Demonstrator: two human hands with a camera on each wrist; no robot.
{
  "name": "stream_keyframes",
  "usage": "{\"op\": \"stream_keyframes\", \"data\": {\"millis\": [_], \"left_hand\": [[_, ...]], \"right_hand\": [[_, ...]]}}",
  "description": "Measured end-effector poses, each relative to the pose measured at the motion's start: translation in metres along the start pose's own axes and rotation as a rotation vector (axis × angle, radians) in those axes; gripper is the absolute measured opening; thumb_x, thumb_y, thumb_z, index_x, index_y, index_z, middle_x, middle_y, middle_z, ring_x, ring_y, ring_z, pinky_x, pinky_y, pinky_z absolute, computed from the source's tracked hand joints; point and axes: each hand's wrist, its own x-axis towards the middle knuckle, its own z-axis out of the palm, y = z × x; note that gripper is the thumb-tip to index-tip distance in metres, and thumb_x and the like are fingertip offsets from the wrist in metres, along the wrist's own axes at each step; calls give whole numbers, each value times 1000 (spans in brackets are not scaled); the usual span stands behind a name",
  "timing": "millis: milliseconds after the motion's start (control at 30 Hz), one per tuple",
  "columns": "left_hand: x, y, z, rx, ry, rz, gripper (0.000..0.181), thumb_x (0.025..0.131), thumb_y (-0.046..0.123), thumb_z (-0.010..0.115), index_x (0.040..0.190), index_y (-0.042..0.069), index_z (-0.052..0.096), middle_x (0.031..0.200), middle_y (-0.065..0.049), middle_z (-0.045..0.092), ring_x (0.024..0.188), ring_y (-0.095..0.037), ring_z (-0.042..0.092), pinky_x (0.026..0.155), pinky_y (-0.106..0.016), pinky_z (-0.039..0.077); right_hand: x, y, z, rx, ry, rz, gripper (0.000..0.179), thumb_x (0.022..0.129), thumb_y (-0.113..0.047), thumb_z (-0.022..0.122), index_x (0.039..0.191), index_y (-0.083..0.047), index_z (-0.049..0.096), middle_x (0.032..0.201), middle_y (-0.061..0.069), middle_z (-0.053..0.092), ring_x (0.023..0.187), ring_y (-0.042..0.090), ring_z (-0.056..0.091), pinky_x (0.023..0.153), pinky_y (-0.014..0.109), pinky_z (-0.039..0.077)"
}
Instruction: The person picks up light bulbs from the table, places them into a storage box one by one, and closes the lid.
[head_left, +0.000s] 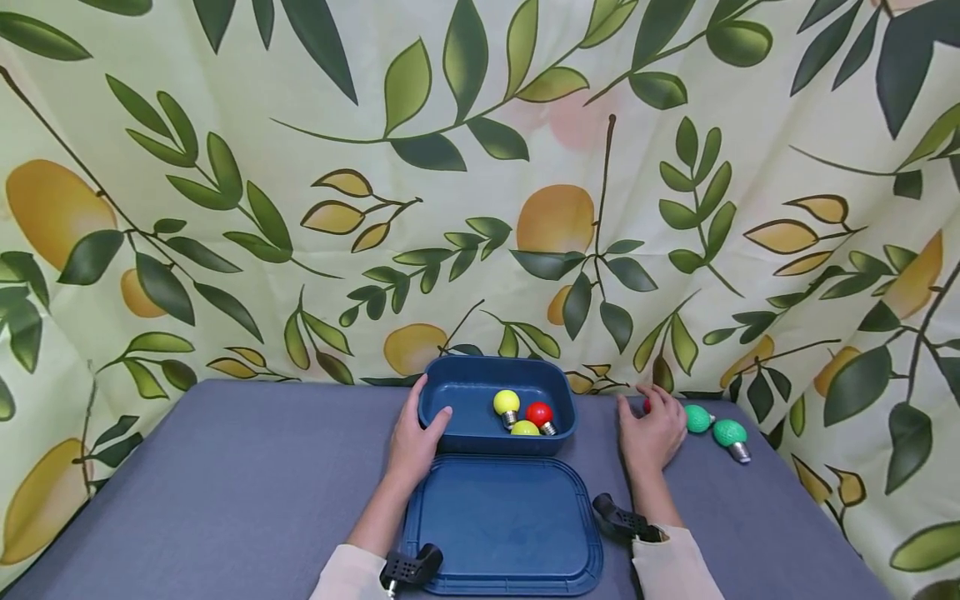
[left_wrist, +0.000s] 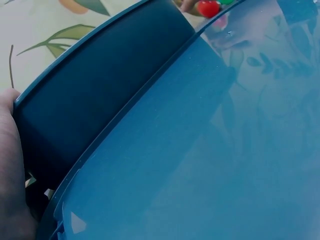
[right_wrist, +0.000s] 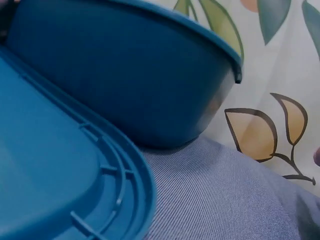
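My left hand (head_left: 416, 433) holds the left end of a blue plastic box (head_left: 461, 404), thumb over the rim and fingers along the outer wall. Inside the box lie two yellow light bulbs, one (head_left: 506, 401) near the middle, the other (head_left: 525, 427) by the front wall, and a red light bulb (head_left: 538, 412). To the right of the box, my right hand (head_left: 654, 433) has its fingers curled around another red light bulb (left_wrist: 208, 8), mostly hidden by the hand in the head view. Two green bulbs, one (head_left: 698, 418) beside that hand and one (head_left: 730, 433) farther right, lie on the table.
A flat blue lid (head_left: 502, 525) lies in front of the box, between my forearms. The table has a grey-blue cloth (head_left: 277, 483). Behind it hangs a leaf-and-fruit patterned curtain (head_left: 480, 192). A black strap-on device (head_left: 622, 517) sits on each wrist.
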Motion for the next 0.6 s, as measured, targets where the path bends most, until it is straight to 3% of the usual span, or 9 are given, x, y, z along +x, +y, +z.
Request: {"op": "stream_keyframes", "data": {"millis": [200,600], "left_hand": [[0,0,-1,-2,2,2,66,99,32,63,158,29,33,165,-10,33,152,-35,32,120,-63,28],[0,1,0,-1,3,1,66,99,32,63,158,29,34,165,-9,34,152,-35,33,119,-62,29]], "right_hand": [[3,3,0,20,20,103,41,81,-9,78,120,0,70,138,23,58,135,44,42,115,59,25],[10,9,-1,-43,-169,171,58,83,-11,75,138,0,57,148,28,47,139,48,35,115,62,26]]}}
